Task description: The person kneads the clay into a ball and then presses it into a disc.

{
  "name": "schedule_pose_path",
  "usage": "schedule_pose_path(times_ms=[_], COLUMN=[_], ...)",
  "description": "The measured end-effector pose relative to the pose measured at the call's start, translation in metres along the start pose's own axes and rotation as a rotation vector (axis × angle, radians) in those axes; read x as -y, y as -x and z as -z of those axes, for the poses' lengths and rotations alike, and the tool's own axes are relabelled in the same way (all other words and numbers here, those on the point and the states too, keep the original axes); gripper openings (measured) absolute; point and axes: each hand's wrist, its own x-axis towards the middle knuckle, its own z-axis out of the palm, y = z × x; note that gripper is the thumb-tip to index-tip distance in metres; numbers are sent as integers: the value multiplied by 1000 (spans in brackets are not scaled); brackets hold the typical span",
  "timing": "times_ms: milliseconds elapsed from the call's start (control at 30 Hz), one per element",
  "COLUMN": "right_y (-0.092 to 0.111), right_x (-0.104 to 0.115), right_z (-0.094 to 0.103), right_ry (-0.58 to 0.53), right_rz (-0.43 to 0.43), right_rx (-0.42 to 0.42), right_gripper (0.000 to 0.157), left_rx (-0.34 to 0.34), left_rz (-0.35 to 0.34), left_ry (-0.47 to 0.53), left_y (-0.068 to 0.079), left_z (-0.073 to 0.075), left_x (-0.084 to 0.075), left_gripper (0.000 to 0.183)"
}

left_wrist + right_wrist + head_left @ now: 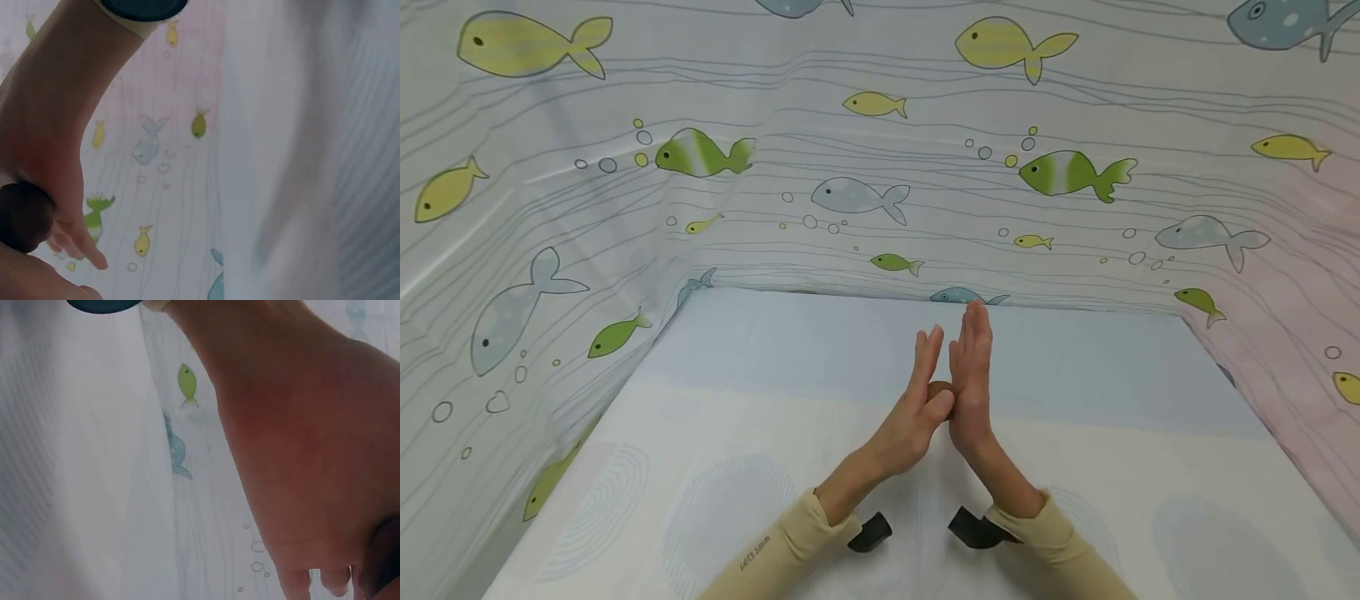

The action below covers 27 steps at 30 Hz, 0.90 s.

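In the head view both hands are raised over the white and pale blue table, palms turned to each other. Between them sits a small dark brown, rounded object (937,387). My left hand (907,423) pinches it with the thumb and a curled finger, while its other fingers point up. Upright and straight-fingered, my right hand (972,393) has its palm right against the object. The left wrist view shows the rounded object (25,215) dark between the hands; in the right wrist view it is cut off at the right edge. Its exact kind cannot be told.
A patterned sheet covers the table (760,342). Fish-printed curtains (820,142) enclose the back and both sides. Black wrist-camera mounts (871,533) stick out from beneath the cream sleeves (797,529).
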Motion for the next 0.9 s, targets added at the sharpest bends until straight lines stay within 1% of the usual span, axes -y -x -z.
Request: schedule_pose_path(times_ms=[100, 167, 300, 467, 567, 667, 833, 900], right_y=[-1, -1, 3, 11, 16, 19, 27, 31], right_x=[-2, -3, -6, -10, -11, -11, -12, -13], right_z=[1, 0, -4, -11, -16, -20, -25, -28], right_ry=[-13, -10, -3, 22, 57, 68, 49, 41], right_rz=[-3, -5, -28, -69, -67, -73, -93, -93], right_rx=[-1, 4, 13, 40, 69, 94, 125, 150], right_gripper=[72, 72, 71, 71, 70, 68, 66, 65], left_rx=[-5, -20, -45, -94, -135, -164, -206, -230], left_rz=[-19, -23, -19, -13, -17, -15, -34, -50], left_ry=[-42, -54, -33, -13, -38, -45, -62, -70], left_y=[0, 0, 1, -1, -2, -3, -4, -5], left_z=[-3, -3, -2, 4, 8, 12, 19, 23], left_x=[-2, -3, -4, -8, -10, -11, -12, -12], left_gripper=[73, 74, 71, 71, 73, 72, 71, 72])
